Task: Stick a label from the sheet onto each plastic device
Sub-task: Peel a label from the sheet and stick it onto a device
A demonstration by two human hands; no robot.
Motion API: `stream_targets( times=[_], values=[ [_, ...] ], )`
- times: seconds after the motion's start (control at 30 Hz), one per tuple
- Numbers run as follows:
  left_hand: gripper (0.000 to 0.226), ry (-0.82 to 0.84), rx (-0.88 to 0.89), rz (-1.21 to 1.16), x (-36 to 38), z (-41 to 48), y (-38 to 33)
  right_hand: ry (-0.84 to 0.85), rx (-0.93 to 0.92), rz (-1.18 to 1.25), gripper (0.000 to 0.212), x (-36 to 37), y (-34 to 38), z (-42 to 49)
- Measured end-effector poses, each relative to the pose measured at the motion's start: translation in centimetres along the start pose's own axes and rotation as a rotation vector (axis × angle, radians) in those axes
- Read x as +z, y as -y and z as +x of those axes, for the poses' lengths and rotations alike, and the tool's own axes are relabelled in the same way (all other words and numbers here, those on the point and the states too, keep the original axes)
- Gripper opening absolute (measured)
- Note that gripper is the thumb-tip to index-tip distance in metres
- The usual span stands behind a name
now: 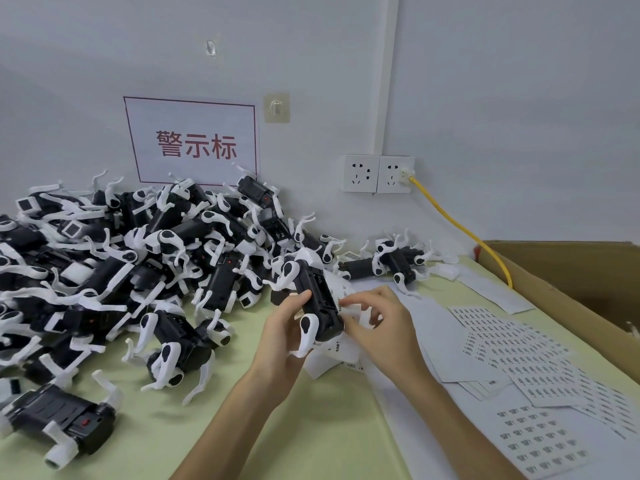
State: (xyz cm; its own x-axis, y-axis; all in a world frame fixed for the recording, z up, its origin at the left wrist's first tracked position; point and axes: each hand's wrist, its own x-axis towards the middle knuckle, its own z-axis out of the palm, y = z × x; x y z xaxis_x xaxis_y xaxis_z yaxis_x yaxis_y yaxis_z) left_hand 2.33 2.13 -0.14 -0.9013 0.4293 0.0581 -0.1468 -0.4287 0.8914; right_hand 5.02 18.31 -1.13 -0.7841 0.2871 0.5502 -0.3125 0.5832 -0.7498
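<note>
Left hand (284, 330) grips a plastic device (320, 306); right hand (377, 323) touches its edge with curled fingers (pinching a label? cannot tell). Slipping risks crooked placement.

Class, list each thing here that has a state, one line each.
Left hand: grips held device.
Right hand: fingertips at device's edge; hold unclear.
Device pile: heaped, tangled.
Label sheets: flat, overlapping.
Yellow cable: plugged in.
Cardboard box: open.
</note>
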Motion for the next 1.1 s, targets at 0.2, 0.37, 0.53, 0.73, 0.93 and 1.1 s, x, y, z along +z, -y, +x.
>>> stream_targets(
  times=[0.2, 0.37, 0.53, 0.73, 0.93, 1.1],
  values=[
    [0.051, -0.104, -0.021, 0.119, 0.2, -0.2, 0.0, 0.066, -0.103, -0.077, 0.011, -0.2, -0.5, -0.1],
    [0.087, -0.129, 0.01, 0.197, 0.7, -0.7, -0.5, 0.105, -0.205, -0.137, 0.006, -0.2, -0.9, -0.1],
    [0.091, -0.131, 0.022, 0.197, 0.7, -0.5, -0.4, 0.099, -0.247, -0.152, 0.013, -0.2, -0.9, -0.1],
    [0.062, -0.147, 0.013, 0.175, 0.4, -0.2, 0.1, 0.071, -0.164, -0.076, 0.019, 0.0, -0.7, -0.1],
    [0.041, -0.127, -0.014, 0.162, 0.2, 0.1, 0.2, 0.053, 0.06, 0.003, 0.023, -0.5, -0.3, 0.2],
    [0.055, -0.22, -0.001, 0.19, 0.3, -0.1, 0.2, -0.031, 0.145, 0.09, 0.019, -1.2, 0.0, 0.4]
  ],
)
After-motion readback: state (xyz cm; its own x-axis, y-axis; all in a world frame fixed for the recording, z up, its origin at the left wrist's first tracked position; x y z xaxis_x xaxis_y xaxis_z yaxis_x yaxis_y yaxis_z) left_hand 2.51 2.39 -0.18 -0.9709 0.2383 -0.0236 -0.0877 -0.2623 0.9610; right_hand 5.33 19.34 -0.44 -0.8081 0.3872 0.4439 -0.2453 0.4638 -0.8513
